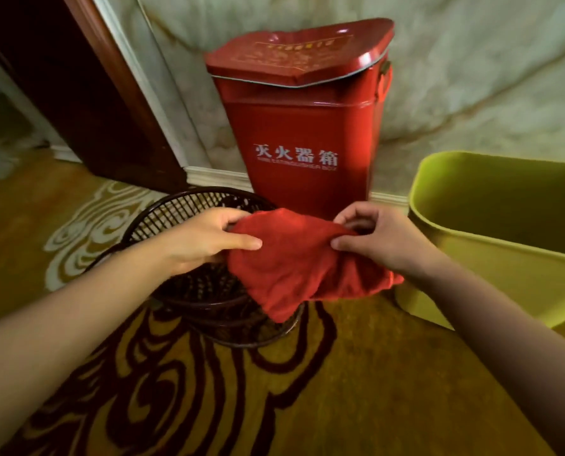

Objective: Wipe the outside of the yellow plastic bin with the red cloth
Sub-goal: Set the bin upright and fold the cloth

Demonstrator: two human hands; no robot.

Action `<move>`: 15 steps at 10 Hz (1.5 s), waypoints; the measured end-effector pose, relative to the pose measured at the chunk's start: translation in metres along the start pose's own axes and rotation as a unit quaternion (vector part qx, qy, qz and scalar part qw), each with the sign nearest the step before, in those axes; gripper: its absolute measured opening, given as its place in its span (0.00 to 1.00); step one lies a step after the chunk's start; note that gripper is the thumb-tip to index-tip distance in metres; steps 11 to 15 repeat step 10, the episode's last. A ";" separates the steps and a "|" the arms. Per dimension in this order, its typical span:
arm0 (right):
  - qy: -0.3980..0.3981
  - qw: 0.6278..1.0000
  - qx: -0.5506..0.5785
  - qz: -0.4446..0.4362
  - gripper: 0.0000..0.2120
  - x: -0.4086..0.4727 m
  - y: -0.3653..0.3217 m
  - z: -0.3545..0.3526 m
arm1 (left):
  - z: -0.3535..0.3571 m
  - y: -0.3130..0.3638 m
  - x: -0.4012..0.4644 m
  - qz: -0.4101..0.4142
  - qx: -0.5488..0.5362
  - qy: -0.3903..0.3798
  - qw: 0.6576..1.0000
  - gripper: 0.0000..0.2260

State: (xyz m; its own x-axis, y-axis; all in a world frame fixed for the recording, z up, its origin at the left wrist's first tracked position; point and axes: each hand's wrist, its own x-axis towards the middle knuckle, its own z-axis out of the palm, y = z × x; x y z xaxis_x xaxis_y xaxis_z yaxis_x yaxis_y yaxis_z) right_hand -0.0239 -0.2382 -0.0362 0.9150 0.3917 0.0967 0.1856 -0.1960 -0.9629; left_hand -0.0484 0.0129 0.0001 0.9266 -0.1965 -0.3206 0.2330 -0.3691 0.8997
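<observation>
The red cloth (294, 264) hangs spread between both hands in the middle of the view. My left hand (202, 238) pinches its left upper edge, thumb on top. My right hand (376, 238) pinches its right upper corner. The cloth's lower part droops over a dark basket. The yellow plastic bin (505, 274) stands on the floor at the right, open at the top, partly cut off by the frame edge. My right forearm passes in front of the bin's near left wall. The cloth is just left of the bin; I cannot tell whether its right tip touches it.
A dark woven basket (189, 209) sits on the patterned carpet (274, 390) under the cloth. Behind it a tall red fire extinguisher box (307, 126) stands against the marble wall. A dark wooden door frame (87, 93) is at the left.
</observation>
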 end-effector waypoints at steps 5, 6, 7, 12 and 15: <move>0.055 0.985 -0.083 0.141 0.12 0.107 0.058 0.044 | -0.068 -0.094 0.077 -0.085 -0.119 0.090 0.985 0.11; 0.043 0.983 -0.094 0.151 0.12 0.110 0.080 0.042 | -0.058 -0.109 0.093 -0.105 -0.130 0.090 0.982 0.11; 0.021 0.985 -0.060 0.161 0.09 0.109 0.096 0.045 | -0.047 -0.122 0.104 -0.123 -0.138 0.071 0.980 0.12; 0.036 0.966 -0.039 0.253 0.12 0.107 0.015 0.009 | -0.070 -0.012 0.077 -0.129 -0.103 0.004 0.986 0.17; 0.036 0.966 -0.039 0.253 0.12 0.107 0.015 0.009 | -0.070 -0.012 0.077 -0.129 -0.103 0.004 0.986 0.17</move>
